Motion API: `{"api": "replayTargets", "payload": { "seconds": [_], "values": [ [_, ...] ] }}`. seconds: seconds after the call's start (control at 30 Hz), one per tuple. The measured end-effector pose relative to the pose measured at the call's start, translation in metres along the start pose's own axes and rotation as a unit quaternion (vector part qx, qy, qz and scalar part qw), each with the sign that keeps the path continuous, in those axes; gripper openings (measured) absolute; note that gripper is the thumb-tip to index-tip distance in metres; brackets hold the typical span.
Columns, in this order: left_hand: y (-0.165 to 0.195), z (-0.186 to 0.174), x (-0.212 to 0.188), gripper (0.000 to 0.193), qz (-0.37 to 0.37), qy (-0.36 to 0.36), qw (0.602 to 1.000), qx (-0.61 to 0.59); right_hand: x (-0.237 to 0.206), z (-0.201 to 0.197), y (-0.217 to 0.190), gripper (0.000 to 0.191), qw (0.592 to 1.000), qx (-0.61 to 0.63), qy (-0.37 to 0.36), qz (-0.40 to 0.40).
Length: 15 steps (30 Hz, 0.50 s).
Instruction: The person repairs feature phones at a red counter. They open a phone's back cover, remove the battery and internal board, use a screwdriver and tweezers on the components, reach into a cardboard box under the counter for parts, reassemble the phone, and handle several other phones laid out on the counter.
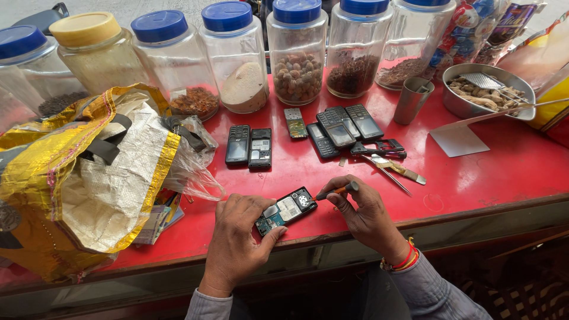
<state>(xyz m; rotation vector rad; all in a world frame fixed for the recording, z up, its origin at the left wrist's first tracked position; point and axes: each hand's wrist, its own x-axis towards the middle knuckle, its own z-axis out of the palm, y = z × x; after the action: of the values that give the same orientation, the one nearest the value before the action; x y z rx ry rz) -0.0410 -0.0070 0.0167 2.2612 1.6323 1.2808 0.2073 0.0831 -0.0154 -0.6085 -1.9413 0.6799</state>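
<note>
Hands clamp work: left hand (237, 237) pins the opened black phone with bared circuit board (286, 210), right hand (364, 213) grips a thin orange-handled screwdriver (336, 191) at its three-o'clock end; back cover off, board still seated.

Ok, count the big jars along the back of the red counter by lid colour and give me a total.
Blue-lidded jars: 6
Yellow-lidded jars: 1
Total: 7 jars, standing behind the opened phone that the left hand steadies while the right hand applies a screwdriver.
</note>
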Motion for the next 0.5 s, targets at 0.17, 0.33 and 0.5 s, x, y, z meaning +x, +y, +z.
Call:
{"api": "replayTargets", "payload": {
  "seconds": [0.17, 0.33, 0.5],
  "values": [
    [-0.001, 0.0011, 0.0003, 0.043, 0.003, -0.001, 1.0, 0.001, -0.0007, -0.0004, -0.0002, 0.009, 1.0, 0.013, -0.003, 0.021],
    [-0.0014, 0.0019, -0.0003, 0.044, 0.003, 0.001, 1.0, 0.003, -0.0005, -0.0018, -0.0021, 0.01, 1.0, -0.011, -0.005, 0.011],
    [-0.0021, 0.002, -0.0002, 0.045, -0.008, -0.007, 1.0, -0.002, 0.0013, -0.0012, -0.0021, 0.012, 0.999, -0.022, -0.004, -0.028]
  ]
}}
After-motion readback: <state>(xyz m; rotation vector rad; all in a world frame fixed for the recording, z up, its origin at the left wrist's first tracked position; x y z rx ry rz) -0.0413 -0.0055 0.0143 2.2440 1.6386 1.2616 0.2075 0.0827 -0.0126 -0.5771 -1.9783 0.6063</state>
